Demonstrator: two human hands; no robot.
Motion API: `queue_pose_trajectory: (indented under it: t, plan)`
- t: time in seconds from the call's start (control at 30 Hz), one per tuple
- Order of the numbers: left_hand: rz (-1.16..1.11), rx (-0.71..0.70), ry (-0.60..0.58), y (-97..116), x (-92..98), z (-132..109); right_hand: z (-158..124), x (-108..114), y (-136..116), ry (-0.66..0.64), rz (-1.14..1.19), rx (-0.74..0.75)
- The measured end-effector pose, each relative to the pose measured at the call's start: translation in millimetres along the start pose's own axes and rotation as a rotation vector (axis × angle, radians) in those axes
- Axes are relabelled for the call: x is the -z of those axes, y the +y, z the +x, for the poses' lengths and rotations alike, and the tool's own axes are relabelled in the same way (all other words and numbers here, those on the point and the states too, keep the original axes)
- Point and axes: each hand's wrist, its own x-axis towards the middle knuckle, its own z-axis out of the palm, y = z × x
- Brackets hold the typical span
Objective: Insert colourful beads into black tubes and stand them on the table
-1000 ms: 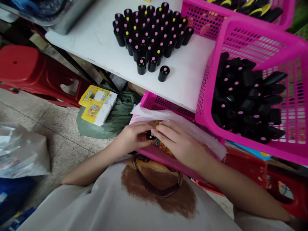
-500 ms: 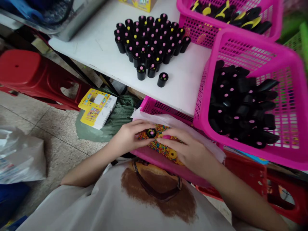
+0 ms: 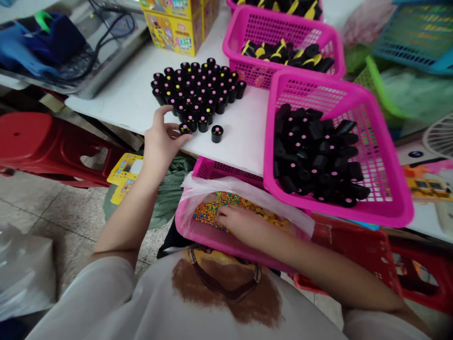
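My left hand (image 3: 163, 139) reaches up to the white table's (image 3: 132, 101) front edge, its fingers pinched on a small black tube (image 3: 184, 128) with a pink dot on top. That tube stands at the front of a cluster of several upright black tubes (image 3: 197, 92); one more tube (image 3: 217, 133) stands alone to the right. My right hand (image 3: 238, 222) lies in a pink basket (image 3: 219, 238) on my lap, fingers curled among small coloured beads (image 3: 208, 211) and a plastic bag liner. What those fingers hold is hidden.
A large pink basket (image 3: 375, 156) full of black tubes overhangs the table at right. Another pink basket (image 3: 276, 33) with black and yellow pieces sits behind it. Yellow boxes (image 3: 177, 23) stand at the back. A red stool (image 3: 46, 141) is at left, a yellow carton (image 3: 123, 172) on the floor.
My left hand has lifted from the bead basket with a black tube and carried it up to the cluster on the table. My right hand stayed in the beads. The view tilted upward.
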Motion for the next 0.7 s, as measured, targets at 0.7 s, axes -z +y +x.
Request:
queue_pose_trajectory:
  t: [0.7]
  plan:
    - [0.795,-0.692,-0.891,238.4,-118.9,-4.6,56.2,-34.4,-10.7,0.146,-0.256,0.019]
